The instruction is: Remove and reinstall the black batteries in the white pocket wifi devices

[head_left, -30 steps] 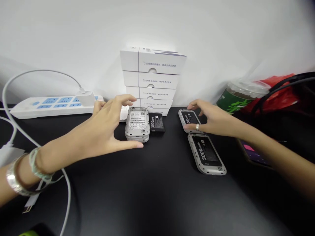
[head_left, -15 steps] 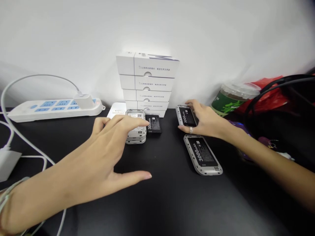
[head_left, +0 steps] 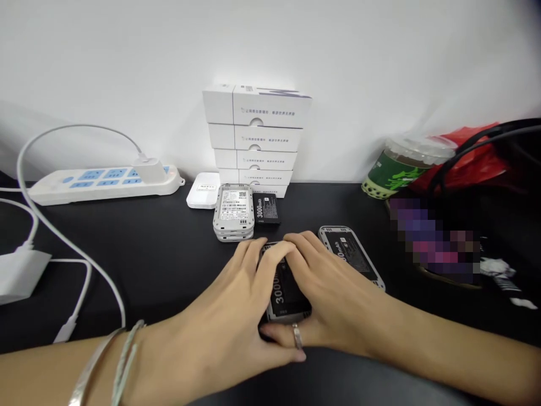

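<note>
Both hands grip an open-backed portable Wi-Fi device (head_left: 291,311) on the black table, its 3000mAh battery (head_left: 281,290) lying in the bay. My left hand (head_left: 226,316) is closed round its left side, fingertips at the top edge and thumb at the near end. From the other side my right hand (head_left: 333,290), wearing a ring, closes on it and hides much of it. Just right lies a second Wi-Fi device (head_left: 372,268) with a battery inside. Beyond the hands stand stacked devices (head_left: 234,211), the top one showing a bare bay, beside a loose black battery (head_left: 267,208).
White boxes (head_left: 257,138) are stacked against the wall, with white covers (head_left: 203,192) at their left. A power strip (head_left: 105,183) with a plugged charger and white cables (head_left: 63,237) occupies the left. At right stand a drink cup (head_left: 397,169), a red bag (head_left: 477,152) and a blurred-out item (head_left: 435,242).
My right hand has brought the device from near the boxes toward me. My left hand, previously open above the table, has come over and closed on it too.
</note>
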